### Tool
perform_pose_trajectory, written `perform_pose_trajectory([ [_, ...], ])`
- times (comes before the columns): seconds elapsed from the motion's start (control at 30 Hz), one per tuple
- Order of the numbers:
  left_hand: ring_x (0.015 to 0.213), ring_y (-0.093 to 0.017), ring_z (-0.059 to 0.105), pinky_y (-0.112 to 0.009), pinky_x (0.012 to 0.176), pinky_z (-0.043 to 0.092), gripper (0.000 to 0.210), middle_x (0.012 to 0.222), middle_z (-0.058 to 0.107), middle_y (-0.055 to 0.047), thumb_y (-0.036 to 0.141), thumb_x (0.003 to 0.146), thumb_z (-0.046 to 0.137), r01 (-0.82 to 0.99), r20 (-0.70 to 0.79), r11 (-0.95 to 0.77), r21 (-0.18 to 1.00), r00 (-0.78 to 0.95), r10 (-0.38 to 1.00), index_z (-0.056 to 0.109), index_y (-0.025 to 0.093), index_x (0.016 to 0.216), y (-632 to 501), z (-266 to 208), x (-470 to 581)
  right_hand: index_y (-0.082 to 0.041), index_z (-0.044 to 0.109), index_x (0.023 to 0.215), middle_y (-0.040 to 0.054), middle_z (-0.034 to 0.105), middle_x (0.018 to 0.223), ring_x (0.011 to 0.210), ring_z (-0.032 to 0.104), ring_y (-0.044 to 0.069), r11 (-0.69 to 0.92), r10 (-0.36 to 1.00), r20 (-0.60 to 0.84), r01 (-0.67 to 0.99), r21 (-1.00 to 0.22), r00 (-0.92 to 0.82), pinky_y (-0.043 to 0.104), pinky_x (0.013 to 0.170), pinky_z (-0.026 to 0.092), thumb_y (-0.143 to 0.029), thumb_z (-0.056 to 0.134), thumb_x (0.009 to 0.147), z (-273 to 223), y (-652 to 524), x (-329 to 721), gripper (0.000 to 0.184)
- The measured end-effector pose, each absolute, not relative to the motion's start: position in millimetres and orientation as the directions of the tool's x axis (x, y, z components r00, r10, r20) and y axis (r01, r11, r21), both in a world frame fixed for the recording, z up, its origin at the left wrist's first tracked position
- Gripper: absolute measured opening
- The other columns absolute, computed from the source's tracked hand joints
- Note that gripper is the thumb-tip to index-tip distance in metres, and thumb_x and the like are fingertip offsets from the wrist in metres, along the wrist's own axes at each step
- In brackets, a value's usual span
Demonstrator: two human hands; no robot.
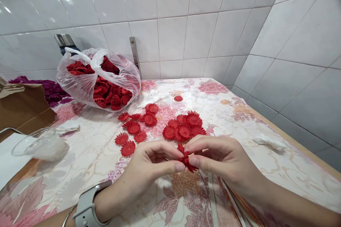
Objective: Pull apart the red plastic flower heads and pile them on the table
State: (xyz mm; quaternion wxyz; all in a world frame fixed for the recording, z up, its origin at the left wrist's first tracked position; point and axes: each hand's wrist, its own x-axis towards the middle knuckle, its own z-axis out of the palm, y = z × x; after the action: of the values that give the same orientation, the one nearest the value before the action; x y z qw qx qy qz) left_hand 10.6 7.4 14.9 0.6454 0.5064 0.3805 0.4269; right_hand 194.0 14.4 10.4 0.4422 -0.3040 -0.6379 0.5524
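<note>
Between my two hands is a red artificial flower (pixel 185 158) with pointed petals, held near the front middle of the table. My left hand (pixel 151 161) pinches it from the left with thumb and index finger. From the right, my right hand (pixel 221 156) grips its petals the same way. Just beyond my fingers lies a heap of red flower pieces (pixel 183 127) with fringed edges. More loose red flower pieces (pixel 133 127) are scattered to the left of that heap. Whatever sits inside the pinched flower is hidden by my fingertips.
A knotted clear plastic bag (pixel 98 81) full of red pieces stands at the back left, a bottle (pixel 65 42) behind it. At left are a cardboard box (pixel 25 106), purple petals (pixel 53 90) and a clear cup (pixel 42 145). Thin strips (pixel 234 205) lie under my right forearm. Tiled walls (pixel 173 39) bound the table.
</note>
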Motion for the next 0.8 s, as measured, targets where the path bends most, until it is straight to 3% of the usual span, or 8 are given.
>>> perform_pose_trajectory([
  [0.13, 0.066, -0.010, 0.062, -0.017, 0.063, 0.049, 0.012, 0.069, 0.069, 0.002, 0.010, 0.063, 0.077, -0.163, -0.055, 0.121, 0.979, 0.360, 0.931, 0.072, 0.019, 0.068, 5.2, 15.2, 10.4, -0.020, 0.069, 0.078, 0.0011, 0.068, 0.075, 0.062, 0.059, 0.011, 0.373, 0.867, 0.319, 0.073, -0.925, -0.384, 0.020, 0.051, 0.045, -0.019, 0.066, 0.077, 9.7, 12.8, 192.1, 0.003],
  [0.27, 0.065, -0.009, 0.060, -0.016, 0.063, 0.047, 0.009, 0.068, 0.067, 0.003, 0.011, 0.064, 0.076, -0.121, -0.076, 0.127, 0.984, 0.357, 0.931, 0.070, 0.018, 0.066, 4.6, 13.3, 10.7, -0.015, 0.066, 0.079, 0.0048, 0.068, 0.073, 0.059, 0.058, 0.012, 0.659, 0.734, 0.559, 0.209, -0.722, -0.386, 0.022, 0.049, 0.043, -0.007, 0.059, 0.078, 9.4, 9.9, 188.9, 0.011],
  [0.37, 0.060, -0.009, 0.058, -0.018, 0.058, 0.046, 0.005, 0.065, 0.066, 0.002, 0.017, 0.066, 0.076, -0.074, -0.128, 0.162, 0.984, 0.333, 0.934, 0.071, 0.017, 0.066, 6.3, 9.8, 11.1, -0.015, 0.065, 0.079, 0.0065, 0.068, 0.073, 0.064, 0.061, 0.014, 0.733, 0.672, 0.630, 0.232, -0.639, -0.388, 0.025, 0.054, 0.046, -0.005, 0.056, 0.079, 8.9, 9.3, 188.0, 0.013],
  [0.63, 0.064, -0.010, 0.060, -0.019, 0.063, 0.046, 0.008, 0.066, 0.067, -0.001, 0.022, 0.073, 0.071, -0.171, -0.161, 0.240, 0.956, 0.379, 0.911, 0.074, 0.016, 0.070, 8.8, 9.5, 11.6, -0.017, 0.068, 0.076, 0.0024, 0.070, 0.072, 0.058, 0.058, 0.012, 0.521, 0.827, 0.418, 0.236, -0.820, -0.375, 0.023, 0.048, 0.040, -0.010, 0.055, 0.080, 11.5, 12.7, 190.2, 0.015],
  [0.8, 0.063, -0.010, 0.060, -0.019, 0.062, 0.046, 0.008, 0.065, 0.068, 0.000, 0.023, 0.075, 0.070, -0.172, -0.136, 0.218, 0.961, 0.390, 0.911, 0.074, 0.017, 0.071, 8.2, 10.2, 10.7, -0.019, 0.070, 0.076, 0.0011, 0.070, 0.073, 0.065, 0.063, 0.013, 0.327, 0.886, 0.264, 0.110, -0.939, -0.381, 0.022, 0.056, 0.047, -0.017, 0.058, 0.081, 15.8, 13.1, 189.8, 0.013],
])
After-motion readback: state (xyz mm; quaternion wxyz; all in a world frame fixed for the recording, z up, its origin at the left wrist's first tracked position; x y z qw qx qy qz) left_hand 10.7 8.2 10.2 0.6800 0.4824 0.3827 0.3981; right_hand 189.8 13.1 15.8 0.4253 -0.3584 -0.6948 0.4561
